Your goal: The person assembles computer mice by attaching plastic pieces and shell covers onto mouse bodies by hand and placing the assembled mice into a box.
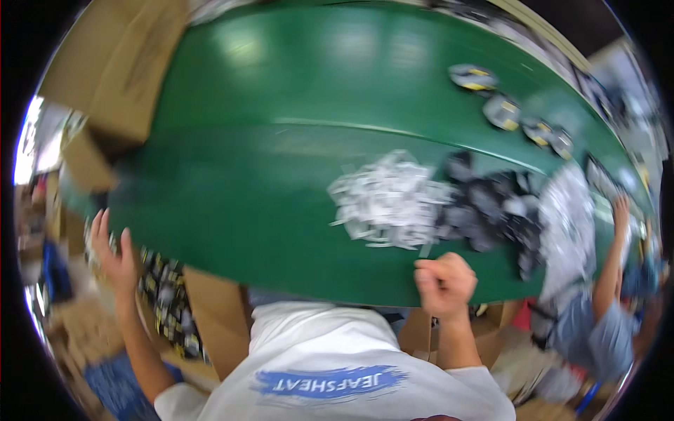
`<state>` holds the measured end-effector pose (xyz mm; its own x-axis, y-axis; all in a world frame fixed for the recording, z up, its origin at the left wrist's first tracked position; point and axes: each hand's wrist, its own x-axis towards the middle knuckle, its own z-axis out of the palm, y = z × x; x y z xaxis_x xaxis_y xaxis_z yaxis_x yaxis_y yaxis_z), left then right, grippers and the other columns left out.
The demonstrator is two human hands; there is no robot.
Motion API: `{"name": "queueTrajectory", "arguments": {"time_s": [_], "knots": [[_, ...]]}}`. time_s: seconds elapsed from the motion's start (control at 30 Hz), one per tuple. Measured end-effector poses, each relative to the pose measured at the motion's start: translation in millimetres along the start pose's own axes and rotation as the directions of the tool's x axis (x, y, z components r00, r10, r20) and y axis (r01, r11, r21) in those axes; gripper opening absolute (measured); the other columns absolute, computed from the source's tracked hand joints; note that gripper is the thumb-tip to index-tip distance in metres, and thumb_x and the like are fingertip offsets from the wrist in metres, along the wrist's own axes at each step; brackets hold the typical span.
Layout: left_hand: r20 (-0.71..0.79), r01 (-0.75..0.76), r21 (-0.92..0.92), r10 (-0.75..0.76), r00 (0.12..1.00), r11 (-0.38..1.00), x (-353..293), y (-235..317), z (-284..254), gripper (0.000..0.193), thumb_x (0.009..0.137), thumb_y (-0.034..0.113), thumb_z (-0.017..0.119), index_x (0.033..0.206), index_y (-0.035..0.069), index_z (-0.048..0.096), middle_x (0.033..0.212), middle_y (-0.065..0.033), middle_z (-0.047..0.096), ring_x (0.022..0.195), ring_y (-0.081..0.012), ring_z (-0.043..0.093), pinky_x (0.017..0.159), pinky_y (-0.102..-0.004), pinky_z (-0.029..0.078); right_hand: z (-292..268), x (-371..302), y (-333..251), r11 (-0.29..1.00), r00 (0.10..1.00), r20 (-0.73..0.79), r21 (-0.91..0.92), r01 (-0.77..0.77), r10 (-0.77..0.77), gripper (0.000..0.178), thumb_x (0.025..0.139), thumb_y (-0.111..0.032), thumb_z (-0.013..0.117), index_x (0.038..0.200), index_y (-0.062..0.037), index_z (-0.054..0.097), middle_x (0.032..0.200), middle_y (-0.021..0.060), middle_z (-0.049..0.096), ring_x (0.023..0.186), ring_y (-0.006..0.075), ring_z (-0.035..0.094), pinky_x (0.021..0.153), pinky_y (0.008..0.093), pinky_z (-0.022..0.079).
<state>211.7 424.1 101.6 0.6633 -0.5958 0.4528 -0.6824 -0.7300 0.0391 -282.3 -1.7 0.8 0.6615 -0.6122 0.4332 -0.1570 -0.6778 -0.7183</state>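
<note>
My right hand (446, 286) is closed in a pinch at the near edge of the green table (232, 210). A thin white strip (425, 250) stands up from its fingertips, blurred. Just beyond lies a loose heap of white strips (390, 200). To its right is a pile of dark grey and black pouches (491, 203), partly touching the heap. Out to the far left, my left hand (114, 258) is raised with its fingers spread and nothing in it, above a carton of black and yellow packets (168, 302).
Several grey and yellow packs (502, 111) lie along the table's far right. A clear plastic bag (567, 224) sits right of the dark pouches. Another person's arm (611, 266) reaches in there. Cardboard boxes (126, 63) stand at the far left; another open carton (488, 326) is below the table's front edge.
</note>
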Motion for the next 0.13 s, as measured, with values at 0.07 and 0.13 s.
{"name": "queueTrajectory", "arguments": {"time_s": [0.07, 0.13], "knots": [[-0.002, -0.121, -0.058, 0.121, 0.993, 0.991, 43.7, 59.8, 15.5, 0.061, 0.11, 0.015, 0.075, 0.167, 0.003, 0.058, 0.172, -0.0183, 0.055, 0.161, -0.0375, 0.049, 0.137, -0.0502, 0.033, -0.2, 7.9, 1.2, 0.992, 0.997, -0.004, 0.107, 0.071, -0.071, 0.007, 0.097, -0.012, 0.087, 0.102, -0.0082, 0.084, 0.078, 0.0051, 0.073, 0.063, 0.0233, 0.065, 0.06, 0.0384, 0.049], [0.006, -0.347, -0.296, 0.365, 0.931, 0.89, 85.0, 146.9, 54.2, 0.061, 0.108, 0.014, 0.077, 0.167, 0.007, 0.06, 0.173, -0.0165, 0.055, 0.162, -0.037, 0.049, 0.137, -0.0496, 0.033, -1.6, 0.3, 4.1, 0.987, 0.998, -0.042, 0.153, 0.051, -0.045, 0.014, 0.096, -0.016, 0.091, 0.106, -0.0079, 0.085, 0.084, 0.0064, 0.079, 0.067, 0.0227, 0.069, 0.063, 0.04, 0.052]]}}
